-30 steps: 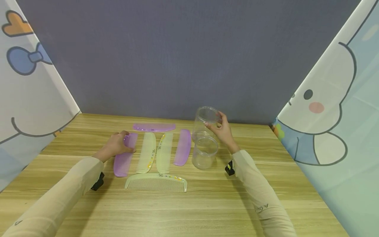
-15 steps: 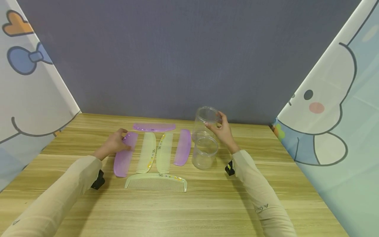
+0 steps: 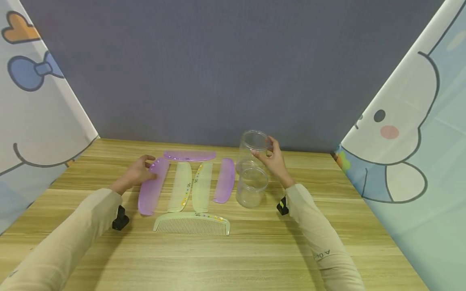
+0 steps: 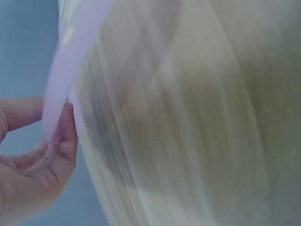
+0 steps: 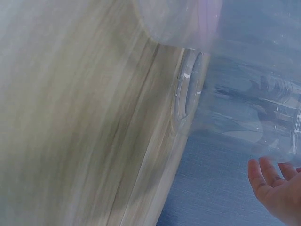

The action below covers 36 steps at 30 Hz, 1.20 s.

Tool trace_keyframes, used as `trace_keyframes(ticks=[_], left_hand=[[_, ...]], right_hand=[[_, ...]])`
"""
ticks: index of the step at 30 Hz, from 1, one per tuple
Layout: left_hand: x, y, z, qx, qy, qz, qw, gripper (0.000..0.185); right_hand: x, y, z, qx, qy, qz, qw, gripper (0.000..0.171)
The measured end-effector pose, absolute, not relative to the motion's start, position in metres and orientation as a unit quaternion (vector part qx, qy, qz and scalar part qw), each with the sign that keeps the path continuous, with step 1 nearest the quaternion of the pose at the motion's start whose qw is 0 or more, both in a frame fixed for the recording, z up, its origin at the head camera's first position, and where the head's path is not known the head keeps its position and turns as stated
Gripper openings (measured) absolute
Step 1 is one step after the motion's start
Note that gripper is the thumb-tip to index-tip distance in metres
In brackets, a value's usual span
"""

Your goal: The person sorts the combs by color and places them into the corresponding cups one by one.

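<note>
My left hand (image 3: 137, 171) pinches the leftmost purple comb (image 3: 150, 194) near its far end, thumb on one side and fingers on the other. In the left wrist view this comb (image 4: 73, 61) stands tilted up between the fingertips. At the right, my right hand (image 3: 275, 162) grips the upper part of the taller clear plastic jar (image 3: 244, 151), which is upright at the back. A shorter clear jar (image 3: 251, 194) stands right in front of it. The right wrist view has the fingers (image 5: 266, 172) against the jar wall (image 5: 225, 113).
Between the hands lie two upright pale green combs (image 3: 180, 186), a purple comb (image 3: 225, 182) to their right and another purple comb (image 3: 190, 156) behind. A third green comb (image 3: 191, 224) lies across the front. A dark grey panel (image 3: 233, 72) rises behind the wooden table (image 3: 218, 262).
My left hand has shifted slightly back and left, and the comb in it has moved and tilted a little. My right hand and the jars have stayed put.
</note>
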<state>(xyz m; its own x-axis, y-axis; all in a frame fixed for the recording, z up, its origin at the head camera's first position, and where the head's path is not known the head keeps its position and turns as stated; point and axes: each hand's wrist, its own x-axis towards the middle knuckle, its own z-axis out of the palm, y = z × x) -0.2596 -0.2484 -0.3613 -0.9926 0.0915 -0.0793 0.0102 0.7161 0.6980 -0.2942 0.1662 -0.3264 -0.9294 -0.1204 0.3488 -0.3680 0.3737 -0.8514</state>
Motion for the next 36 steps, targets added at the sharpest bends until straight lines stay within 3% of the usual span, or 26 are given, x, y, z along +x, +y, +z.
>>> trace_keyframes(ticks=[27, 36], left_hand=[[-0.262, -0.240, -0.325, 0.036, 0.893, 0.446, -0.045, 0.069], [-0.265, -0.231, -0.311, 0.048, 0.891, 0.442, -0.094, 0.066]], right_hand=[[-0.293, 0.166, -0.325, 0.148, -0.819, 0.543, 0.111, 0.078], [-0.311, 0.175, -0.343, 0.141, -0.825, 0.535, 0.115, 0.082]])
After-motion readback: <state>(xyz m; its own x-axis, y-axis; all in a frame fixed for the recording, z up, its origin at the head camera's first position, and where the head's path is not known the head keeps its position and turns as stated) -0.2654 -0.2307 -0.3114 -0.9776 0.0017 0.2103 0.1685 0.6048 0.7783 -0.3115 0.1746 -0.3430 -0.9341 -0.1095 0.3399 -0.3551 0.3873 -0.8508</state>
